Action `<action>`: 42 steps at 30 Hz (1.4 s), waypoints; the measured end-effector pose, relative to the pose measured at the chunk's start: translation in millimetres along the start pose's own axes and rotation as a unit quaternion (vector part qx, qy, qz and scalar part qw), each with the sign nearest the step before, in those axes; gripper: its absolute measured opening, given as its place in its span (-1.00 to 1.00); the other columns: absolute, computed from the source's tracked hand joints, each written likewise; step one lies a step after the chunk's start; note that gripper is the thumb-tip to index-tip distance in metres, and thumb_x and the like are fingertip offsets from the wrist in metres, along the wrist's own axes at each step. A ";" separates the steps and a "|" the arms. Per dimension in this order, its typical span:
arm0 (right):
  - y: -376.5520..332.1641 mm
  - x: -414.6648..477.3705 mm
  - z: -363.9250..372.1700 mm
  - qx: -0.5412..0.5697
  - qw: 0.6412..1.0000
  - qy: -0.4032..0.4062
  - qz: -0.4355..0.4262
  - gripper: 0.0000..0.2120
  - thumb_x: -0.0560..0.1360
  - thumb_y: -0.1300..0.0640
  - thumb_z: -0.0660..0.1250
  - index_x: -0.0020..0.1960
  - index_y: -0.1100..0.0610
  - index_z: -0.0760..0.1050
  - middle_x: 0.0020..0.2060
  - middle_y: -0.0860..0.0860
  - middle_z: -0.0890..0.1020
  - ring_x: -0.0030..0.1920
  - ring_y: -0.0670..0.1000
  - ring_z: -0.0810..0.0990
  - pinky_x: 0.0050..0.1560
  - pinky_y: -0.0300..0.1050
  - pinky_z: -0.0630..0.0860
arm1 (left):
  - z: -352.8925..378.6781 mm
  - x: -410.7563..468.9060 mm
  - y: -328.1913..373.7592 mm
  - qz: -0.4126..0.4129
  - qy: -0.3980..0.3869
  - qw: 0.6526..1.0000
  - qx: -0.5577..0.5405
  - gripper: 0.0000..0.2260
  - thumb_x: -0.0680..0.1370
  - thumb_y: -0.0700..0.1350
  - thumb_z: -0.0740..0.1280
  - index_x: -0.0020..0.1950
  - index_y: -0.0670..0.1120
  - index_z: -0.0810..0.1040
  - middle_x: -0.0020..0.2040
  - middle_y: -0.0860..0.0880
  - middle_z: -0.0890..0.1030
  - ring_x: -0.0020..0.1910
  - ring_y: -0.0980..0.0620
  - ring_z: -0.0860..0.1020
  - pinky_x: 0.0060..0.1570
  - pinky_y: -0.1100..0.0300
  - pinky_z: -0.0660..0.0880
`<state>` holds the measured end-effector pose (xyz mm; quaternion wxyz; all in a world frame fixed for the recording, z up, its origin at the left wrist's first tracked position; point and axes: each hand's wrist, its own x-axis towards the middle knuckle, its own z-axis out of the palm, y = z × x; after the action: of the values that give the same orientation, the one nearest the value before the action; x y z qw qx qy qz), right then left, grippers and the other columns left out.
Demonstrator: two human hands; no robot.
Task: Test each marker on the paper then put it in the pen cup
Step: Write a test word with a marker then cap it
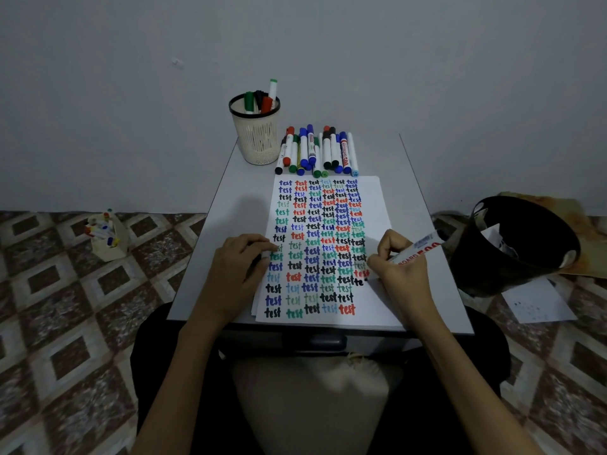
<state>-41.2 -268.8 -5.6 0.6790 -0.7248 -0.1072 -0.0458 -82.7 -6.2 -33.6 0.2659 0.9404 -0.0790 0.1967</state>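
Observation:
A white paper (374, 208) covered in rows of the word "test" in several colours lies on the small grey table (230, 224). My right hand (399, 272) grips a white marker (418, 249) with red lettering, its tip down on the paper beside a half-written black "te". My left hand (238, 267) rests on the paper's left edge, fingers bent over it. A row of several capped markers (317, 152) lies above the paper. The cream mesh pen cup (256, 131) stands at the table's far left and holds several markers.
A black waste bin (512, 244) with crumpled paper stands on the tiled floor at the right, with a loose sheet (538, 302) beside it. A small box of markers (106, 234) sits on the floor at the left. A grey wall is behind the table.

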 end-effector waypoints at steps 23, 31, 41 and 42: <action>-2.5 -1.1 0.5 -0.004 1.000 0.021 0.011 -0.72 0.37 0.56 0.21 -0.36 0.31 0.20 -0.46 0.10 0.31 -0.45 -0.14 0.31 -0.43 -0.34 0.29 | -0.3 0.4 0.7 -0.007 -0.004 1.000 0.007 -0.67 0.56 0.05 0.13 0.15 -0.07 0.56 0.15 0.01 0.51 0.10 0.06 0.41 0.09 0.06 0.39; -4.1 1.0 -6.1 0.073 0.995 0.061 0.025 -0.72 0.41 0.47 0.33 -0.33 0.27 0.27 -0.44 0.14 0.34 -0.45 -0.04 0.31 -0.44 -0.26 0.30 | -5.3 0.4 4.8 -0.048 0.028 0.998 -0.012 -0.59 0.48 0.13 0.18 0.25 -0.03 0.49 0.22 0.01 0.47 0.17 0.08 0.40 0.16 0.08 0.30; -16.5 3.1 -2.7 0.258 0.963 -0.012 0.075 -0.90 0.50 0.39 0.27 0.00 0.35 0.52 -0.02 0.30 0.64 0.04 0.26 0.64 -0.08 0.00 0.64 | -15.6 -9.0 -0.8 -0.097 0.057 0.992 -0.052 -0.79 0.51 0.08 0.25 0.08 0.06 0.56 0.02 0.11 0.58 0.02 0.11 0.52 0.05 0.00 0.47; -19.8 1.9 -0.2 0.264 0.961 -0.030 0.081 -0.88 0.51 0.41 0.24 0.01 0.36 0.52 -0.05 0.29 0.65 0.00 0.24 0.66 -0.13 -0.02 0.64 | -17.9 -8.2 5.6 -0.095 0.061 0.989 -0.099 -0.80 0.52 0.05 0.27 0.09 0.05 0.57 0.02 0.13 0.59 0.03 0.17 0.52 0.04 0.15 0.48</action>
<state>-43.7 -267.7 14.1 0.8439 -0.5274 -0.0768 0.0612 -97.5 -1.1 -20.4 0.3795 0.8989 0.0081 0.2189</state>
